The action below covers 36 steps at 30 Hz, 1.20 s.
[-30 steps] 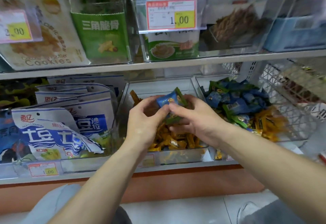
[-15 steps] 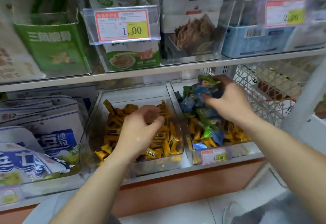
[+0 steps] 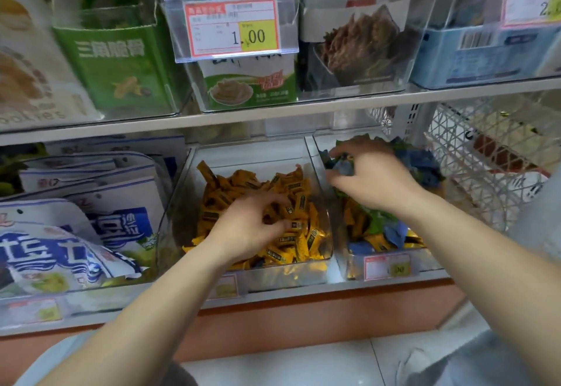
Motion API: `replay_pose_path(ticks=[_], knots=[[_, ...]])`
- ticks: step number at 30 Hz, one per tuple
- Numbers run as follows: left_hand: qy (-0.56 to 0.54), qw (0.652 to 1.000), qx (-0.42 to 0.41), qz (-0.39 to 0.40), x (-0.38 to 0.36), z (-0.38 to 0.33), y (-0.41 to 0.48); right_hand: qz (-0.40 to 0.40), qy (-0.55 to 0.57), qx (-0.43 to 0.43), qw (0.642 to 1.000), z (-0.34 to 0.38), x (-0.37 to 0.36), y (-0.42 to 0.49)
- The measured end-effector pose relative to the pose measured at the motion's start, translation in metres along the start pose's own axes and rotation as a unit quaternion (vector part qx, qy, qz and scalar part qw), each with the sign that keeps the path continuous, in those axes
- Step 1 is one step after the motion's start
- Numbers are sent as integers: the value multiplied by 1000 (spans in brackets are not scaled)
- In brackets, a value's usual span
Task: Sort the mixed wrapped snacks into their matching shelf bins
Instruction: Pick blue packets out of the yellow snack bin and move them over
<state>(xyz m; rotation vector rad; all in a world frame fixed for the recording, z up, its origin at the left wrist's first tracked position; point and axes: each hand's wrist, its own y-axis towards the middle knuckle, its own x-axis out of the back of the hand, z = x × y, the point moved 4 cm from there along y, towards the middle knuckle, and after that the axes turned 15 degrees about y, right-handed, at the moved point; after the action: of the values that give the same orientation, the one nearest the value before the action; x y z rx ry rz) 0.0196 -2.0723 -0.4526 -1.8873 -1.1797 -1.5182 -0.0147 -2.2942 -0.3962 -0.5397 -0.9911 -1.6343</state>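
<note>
Blue wrapped snacks point(image 3: 425, 170) now lie under the right hand point(image 3: 372, 173), which has crossed to the shelf's right-end clear plastic bin point(image 3: 352, 259). The left hand point(image 3: 252, 227) dips among yellow wrapped snacks point(image 3: 239, 180). Both grips are curled, their hold unclear; probably one stray sorted.

Left hand point(image 3: 252, 227) lies curled on yellow snacks point(image 3: 239, 180) in the middle bin point(image 3: 249, 152); right hand point(image 3: 373, 173), curled, touches blue snacks point(image 3: 425, 164) just right of it.

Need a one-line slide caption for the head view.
Left hand works in the yellow-snack bin while right hand reaches into the mixed-snack bin beside it.
</note>
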Motion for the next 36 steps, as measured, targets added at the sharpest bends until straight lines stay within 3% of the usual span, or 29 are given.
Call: replay_pose_path(ticks=[4, 7, 10, 14, 18, 20, 23, 24, 28, 32, 36], knots=[[6, 994, -23, 109, -28, -22, 24, 81, -30, 49, 995, 11, -33, -10], [121, 971, -28, 206, -47, -19, 30, 131, -57, 23, 989, -3, -50, -14], [195, 958, -39, 207, -39, 0, 33, 151, -34, -1, 988, -8, -53, -15], [167, 961, -19, 221, -9, 33, 33, 139, -26, 4, 990, -7, -54, -17], [279, 923, -19, 264, 14, 56, 26, 131, -34, 16, 991, -7, -56, -18], [268, 937, -30, 224, 23, 50, 25, 126, -39, 26, 991, -7, -57, -18], [137, 982, -100, 83, 22, 15, 24, 119, -38, 29, 992, -5, -57, -20], [92, 985, -116, 89, 14, 4, 24, 118, -38, 30, 992, -5, -57, -20], [28, 964, -91, 247, -31, -7, 26, 116, -39, 32, 992, -5, -56, -19], [137, 947, -99, 272, -49, 0, 33, 120, -37, 28, 992, -7, -56, -18], [176, 942, -103, 267, -41, 3, 37, 122, -33, 36, 991, -7, -54, -19]])
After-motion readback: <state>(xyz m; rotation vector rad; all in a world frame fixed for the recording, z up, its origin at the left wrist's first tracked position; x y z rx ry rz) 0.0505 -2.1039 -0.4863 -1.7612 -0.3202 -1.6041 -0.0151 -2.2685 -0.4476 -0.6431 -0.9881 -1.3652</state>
